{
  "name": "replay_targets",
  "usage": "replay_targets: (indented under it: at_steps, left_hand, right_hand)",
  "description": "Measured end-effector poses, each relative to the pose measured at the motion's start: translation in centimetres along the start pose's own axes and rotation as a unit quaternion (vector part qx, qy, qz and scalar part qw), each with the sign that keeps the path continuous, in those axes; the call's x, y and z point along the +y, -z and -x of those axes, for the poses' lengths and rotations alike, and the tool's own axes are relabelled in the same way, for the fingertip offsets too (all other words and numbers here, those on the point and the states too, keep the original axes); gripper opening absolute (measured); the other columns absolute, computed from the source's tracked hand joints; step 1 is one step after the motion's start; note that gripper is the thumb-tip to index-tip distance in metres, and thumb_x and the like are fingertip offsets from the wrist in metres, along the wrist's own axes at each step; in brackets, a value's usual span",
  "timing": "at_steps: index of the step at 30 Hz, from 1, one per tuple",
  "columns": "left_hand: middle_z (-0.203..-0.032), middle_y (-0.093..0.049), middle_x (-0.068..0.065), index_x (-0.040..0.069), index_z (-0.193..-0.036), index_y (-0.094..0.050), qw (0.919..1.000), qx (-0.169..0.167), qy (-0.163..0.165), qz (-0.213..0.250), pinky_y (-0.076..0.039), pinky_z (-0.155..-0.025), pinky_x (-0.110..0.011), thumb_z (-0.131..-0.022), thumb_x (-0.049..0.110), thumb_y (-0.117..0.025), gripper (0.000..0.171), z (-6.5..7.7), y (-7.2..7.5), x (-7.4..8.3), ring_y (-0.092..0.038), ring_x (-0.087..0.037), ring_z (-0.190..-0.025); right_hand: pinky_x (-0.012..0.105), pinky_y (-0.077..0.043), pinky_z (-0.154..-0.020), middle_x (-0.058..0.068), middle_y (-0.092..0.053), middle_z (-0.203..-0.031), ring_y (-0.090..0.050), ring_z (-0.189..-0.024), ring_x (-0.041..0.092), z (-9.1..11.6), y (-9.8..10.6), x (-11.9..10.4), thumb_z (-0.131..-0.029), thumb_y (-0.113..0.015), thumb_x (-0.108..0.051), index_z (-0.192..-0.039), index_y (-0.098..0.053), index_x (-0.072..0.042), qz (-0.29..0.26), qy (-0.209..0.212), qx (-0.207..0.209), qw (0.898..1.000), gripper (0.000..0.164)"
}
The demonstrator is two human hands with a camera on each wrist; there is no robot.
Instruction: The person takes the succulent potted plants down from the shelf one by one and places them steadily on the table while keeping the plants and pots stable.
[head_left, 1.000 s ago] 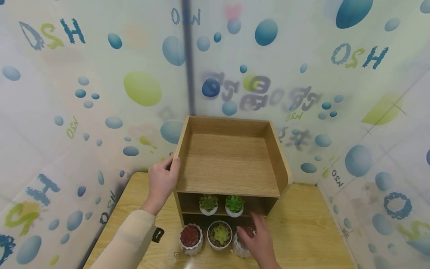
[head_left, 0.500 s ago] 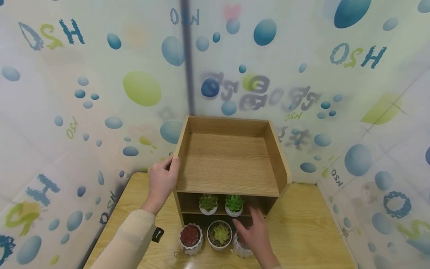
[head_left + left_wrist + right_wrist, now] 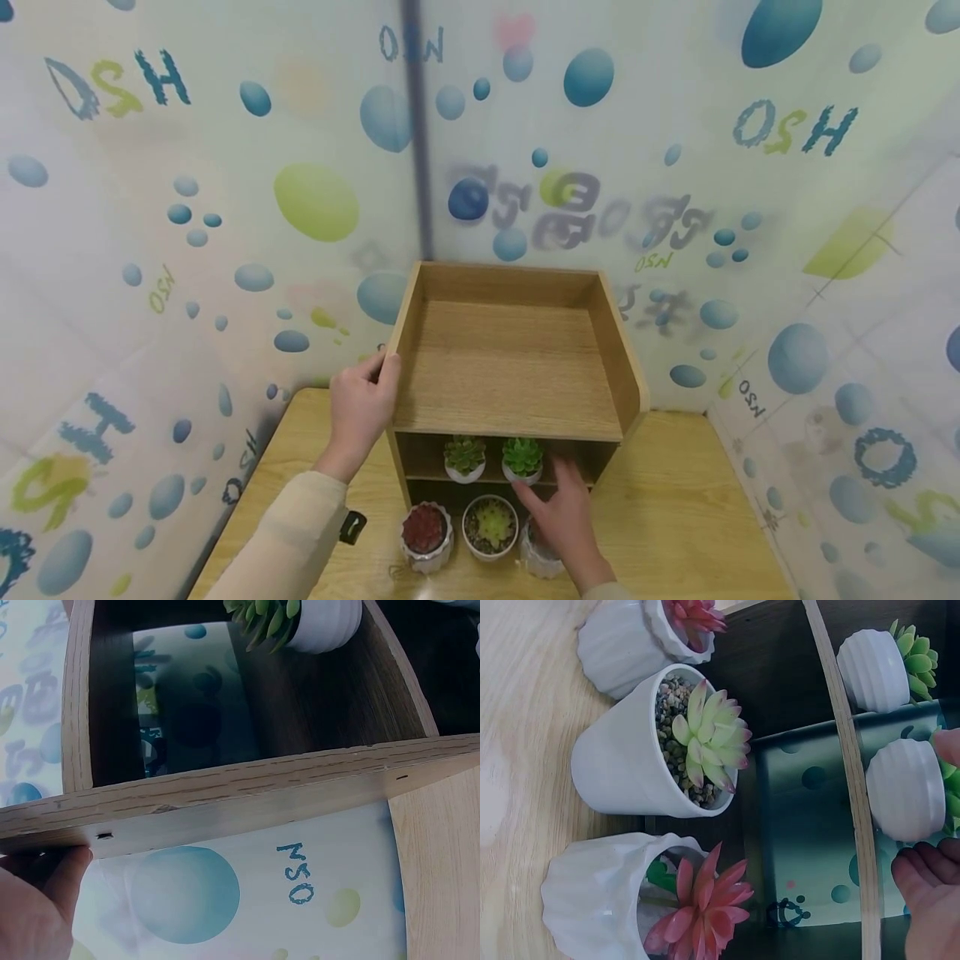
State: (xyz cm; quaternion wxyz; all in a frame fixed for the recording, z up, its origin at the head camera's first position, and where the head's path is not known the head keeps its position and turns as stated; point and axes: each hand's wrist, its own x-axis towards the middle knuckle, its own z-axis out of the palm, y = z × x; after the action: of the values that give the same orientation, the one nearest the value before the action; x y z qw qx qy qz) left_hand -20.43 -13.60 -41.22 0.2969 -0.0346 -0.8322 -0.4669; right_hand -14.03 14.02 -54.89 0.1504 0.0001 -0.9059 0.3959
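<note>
My left hand (image 3: pixel 363 408) grips the left side panel of a wooden shelf unit (image 3: pixel 517 358); its thumb shows at the panel in the left wrist view. On the middle shelf, my right hand (image 3: pixel 562 508) has its thumb and fingers on either side of a small green succulent in a white ribbed pot (image 3: pixel 907 791), fingertips right at the pot's wall. Another green succulent (image 3: pixel 465 457) in a similar pot stands to its left. In front of the unit are a dark red succulent (image 3: pixel 423 529), a pale green one (image 3: pixel 491 525), and a red one (image 3: pixel 705 907) partly behind my right hand.
The unit stands on a light wooden table (image 3: pixel 660 500), its top tray having raised sides. Behind it hangs a patterned curtain (image 3: pixel 315 200) with blue and green spots. A black strap end (image 3: pixel 352 527) sticks out at my left sleeve.
My right hand has moved up and left, from over the front right pot to the right-hand pot on the middle shelf. My left hand keeps its grip on the panel.
</note>
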Motion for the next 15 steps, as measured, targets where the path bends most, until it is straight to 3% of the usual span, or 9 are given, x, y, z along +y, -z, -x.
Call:
replay_targets:
  at_steps: [5,15]
  left_hand:
    - [-0.064,-0.070,-0.015,0.002,-0.118,-0.078,1.0000,-0.001,0.002,-0.001,-0.035,-0.042,-0.023,-0.102,0.017,-0.062,0.027,0.0,-0.1,-0.1,-0.043,-0.006,-0.043]
    - [-0.058,-0.066,-0.012,0.003,-0.116,-0.079,0.9999,0.008,-0.003,0.010,-0.034,-0.042,-0.021,-0.102,0.015,-0.062,0.025,0.0,-0.1,-0.2,-0.039,-0.001,-0.041]
  right_hand:
    - [0.059,-0.051,-0.097,0.024,-0.065,-0.123,-0.063,-0.115,0.044,-0.4,-0.5,0.1,-0.079,-0.089,-0.029,-0.130,-0.063,0.003,-0.023,-0.004,0.006,1.000,0.065]
    - [0.058,-0.050,-0.101,0.023,-0.065,-0.125,-0.062,-0.118,0.043,-0.9,-1.1,0.2,-0.078,-0.090,-0.027,-0.131,-0.061,0.003,-0.051,-0.025,-0.009,0.998,0.068]
